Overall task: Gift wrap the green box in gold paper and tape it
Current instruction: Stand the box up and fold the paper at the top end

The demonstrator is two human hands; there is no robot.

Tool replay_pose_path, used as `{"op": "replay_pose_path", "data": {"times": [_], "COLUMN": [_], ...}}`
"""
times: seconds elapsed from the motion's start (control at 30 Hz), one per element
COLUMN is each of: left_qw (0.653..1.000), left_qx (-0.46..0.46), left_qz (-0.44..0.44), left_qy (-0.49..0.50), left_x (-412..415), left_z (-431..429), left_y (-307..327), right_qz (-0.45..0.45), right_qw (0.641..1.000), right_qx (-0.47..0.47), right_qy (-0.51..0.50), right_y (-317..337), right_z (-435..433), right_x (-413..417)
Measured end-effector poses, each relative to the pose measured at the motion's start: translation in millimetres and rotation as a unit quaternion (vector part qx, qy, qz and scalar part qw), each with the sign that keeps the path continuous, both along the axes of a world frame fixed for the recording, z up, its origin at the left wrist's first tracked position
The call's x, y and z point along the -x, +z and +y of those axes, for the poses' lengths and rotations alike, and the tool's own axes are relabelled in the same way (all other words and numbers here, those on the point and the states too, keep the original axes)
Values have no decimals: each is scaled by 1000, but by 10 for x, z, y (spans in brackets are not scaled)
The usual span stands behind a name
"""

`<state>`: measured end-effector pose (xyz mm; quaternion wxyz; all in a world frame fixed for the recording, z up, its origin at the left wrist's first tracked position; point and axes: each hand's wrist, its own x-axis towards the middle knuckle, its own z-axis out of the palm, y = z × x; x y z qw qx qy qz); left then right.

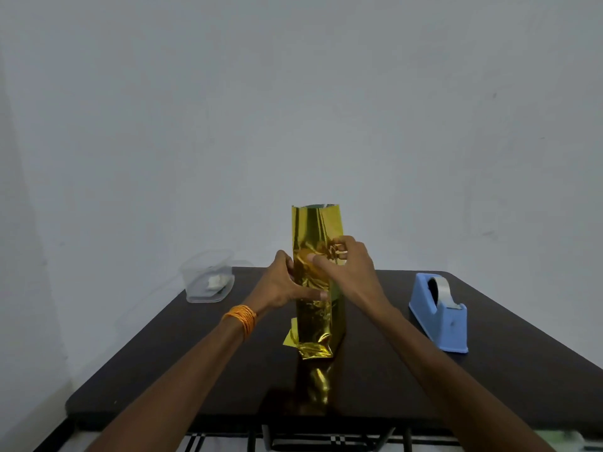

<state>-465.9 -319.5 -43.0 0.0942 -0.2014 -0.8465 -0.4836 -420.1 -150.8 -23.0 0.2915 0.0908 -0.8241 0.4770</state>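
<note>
Your left hand (283, 283) grips and right hand (347, 261) pinches the gold paper (311, 228) standing upright mid-table (391, 370), green box hidden inside; sides wrapped, top end open, taping probably still left.

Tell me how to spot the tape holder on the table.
Start at the dark table against the pale wall. Right of the tall gold-wrapped box standing at its middle sits the tape holder. It is the only blue thing there, a chunky block with a roll of tape on top.
</note>
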Motion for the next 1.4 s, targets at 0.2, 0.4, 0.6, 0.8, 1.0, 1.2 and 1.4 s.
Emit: {"op": "replay_pose_path", "data": {"times": [0.2, 0.4, 0.6, 0.8, 1.0, 1.2, 1.4], "left_qw": [995, 990, 972, 970, 980, 983, 969], "left_qx": [24, -106, -217, -214, -176, -176, -224], "left_qz": [7, 18, 79, -90, -53, -20, 84], "left_qy": [-97, -92, 54, -75, -79, -40, 62], "left_x": [-152, -67, 68, 337, 366, 248, 52], "left_z": [-6, -30, -59, -135, -27, 36, 62], "left_y": [35, 39, 51, 83, 109, 98, 171], "right_qz": [19, -12, -61, -95, -106, -105, -103], "right_qw": [999, 996, 981, 973, 971, 968, 972], "right_qx": [-19, 75, 97, 94, 84, 108, 94], "right_qy": [-38, 47, 157, 186, 197, 199, 187], "right_y": [-27, -34, 9, 30, 62, 79, 85], "right_z": [57, 239, 415, 473, 541, 544, 568], "right_x": [100, 194, 265, 329, 411, 426, 384]}}
